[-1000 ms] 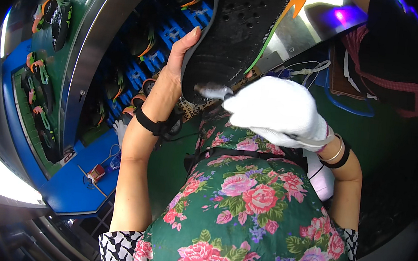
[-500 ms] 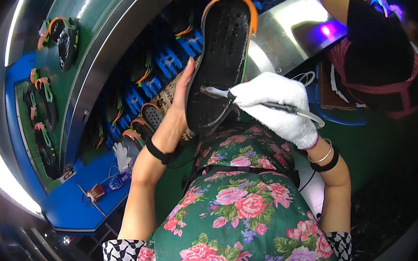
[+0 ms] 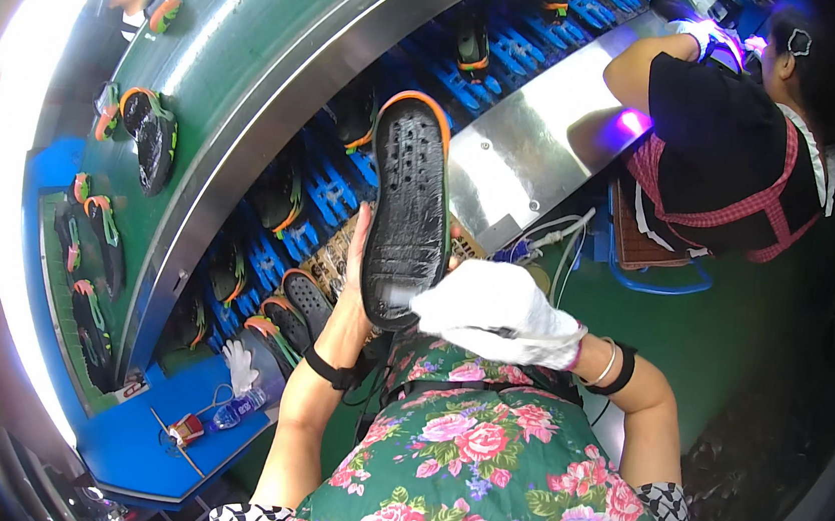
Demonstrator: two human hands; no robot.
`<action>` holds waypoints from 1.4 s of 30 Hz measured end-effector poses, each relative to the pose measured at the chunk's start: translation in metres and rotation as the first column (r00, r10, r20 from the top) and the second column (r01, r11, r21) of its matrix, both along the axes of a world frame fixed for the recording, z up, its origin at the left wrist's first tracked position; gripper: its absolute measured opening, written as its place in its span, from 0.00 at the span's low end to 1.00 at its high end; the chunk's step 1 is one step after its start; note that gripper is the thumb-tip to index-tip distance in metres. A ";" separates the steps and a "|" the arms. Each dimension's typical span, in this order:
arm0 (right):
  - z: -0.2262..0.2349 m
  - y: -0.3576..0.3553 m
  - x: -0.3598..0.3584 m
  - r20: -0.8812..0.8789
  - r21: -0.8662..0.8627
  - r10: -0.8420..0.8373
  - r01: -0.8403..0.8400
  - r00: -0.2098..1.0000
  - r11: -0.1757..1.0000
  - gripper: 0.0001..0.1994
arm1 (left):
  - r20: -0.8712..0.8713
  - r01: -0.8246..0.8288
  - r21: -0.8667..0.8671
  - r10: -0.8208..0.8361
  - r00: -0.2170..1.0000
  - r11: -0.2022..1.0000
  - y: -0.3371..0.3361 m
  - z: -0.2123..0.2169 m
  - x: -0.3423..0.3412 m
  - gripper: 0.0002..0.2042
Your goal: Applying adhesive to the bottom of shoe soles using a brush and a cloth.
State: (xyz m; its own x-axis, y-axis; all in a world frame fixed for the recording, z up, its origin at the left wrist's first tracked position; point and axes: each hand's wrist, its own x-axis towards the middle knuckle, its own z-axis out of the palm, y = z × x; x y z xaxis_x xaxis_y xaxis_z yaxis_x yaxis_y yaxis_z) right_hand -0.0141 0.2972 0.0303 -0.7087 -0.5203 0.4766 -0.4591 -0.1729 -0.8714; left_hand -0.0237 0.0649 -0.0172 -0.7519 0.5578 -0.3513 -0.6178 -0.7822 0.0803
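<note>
While the blue slotted racks (image 3: 334,192) along the green conveyor (image 3: 245,63) carry dark shoes with orange trim, the bare left hand (image 3: 360,285) grips a black, orange-rimmed shoe sole (image 3: 407,209) upright above the lap, its tread facing the camera. The white-gloved right hand (image 3: 498,313) is closed at the sole's lower end, whatever it holds hidden, where half a second ago a brush showed in it. On the blue desk (image 3: 148,446) lie a small clear bottle (image 3: 240,409) and a red tool (image 3: 186,429).

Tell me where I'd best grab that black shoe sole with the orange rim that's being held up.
Probably by its long edges near the heel end, coming from the left as the bare left hand does. The black sole stands upright, tread toward the camera; the gloved right hand covers the lower right, and the toe end is free.
</note>
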 end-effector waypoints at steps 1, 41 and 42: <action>0.005 0.005 -0.001 0.235 -0.165 0.163 -0.126 0.958 0.978 0.08 | -0.095 0.061 0.118 -0.050 0.994 0.991 -0.004 0.001 -0.001 0.44; -0.124 0.050 -0.025 0.918 -0.356 0.213 0.458 0.334 0.814 0.02 | -0.002 -0.604 0.257 0.626 0.780 0.754 -0.024 0.131 -0.205 0.47; -0.127 0.051 -0.025 0.915 -0.364 0.217 0.462 0.340 0.809 0.02 | -0.011 -0.588 0.234 0.606 0.795 0.775 -0.019 0.138 -0.199 0.43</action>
